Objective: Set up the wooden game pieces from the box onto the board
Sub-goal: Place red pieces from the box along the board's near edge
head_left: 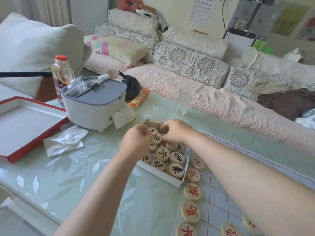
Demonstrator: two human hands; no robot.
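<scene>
A shallow white box (161, 174) lies mid-table, holding several round wooden pieces with black characters (162, 154). My left hand (136, 143) is over the box's far left part, fingers closed on a wooden piece with a red mark (146, 133). My right hand (175, 131) reaches into the far end of the box, fingertips curled down among the pieces; what they touch is hidden. The board (219, 193), a clear sheet with red lines, lies to the right. Several red-character pieces (192, 191) stand in a column along its left edge.
A white and grey tissue box (95, 103) stands left of the box, with crumpled tissues (64, 142) before it. A red-rimmed box lid (22, 126) lies at far left. An empty glass (185, 100), a sauce bottle (62, 74) and a black bag (132, 86) stand behind. A sofa runs behind the table.
</scene>
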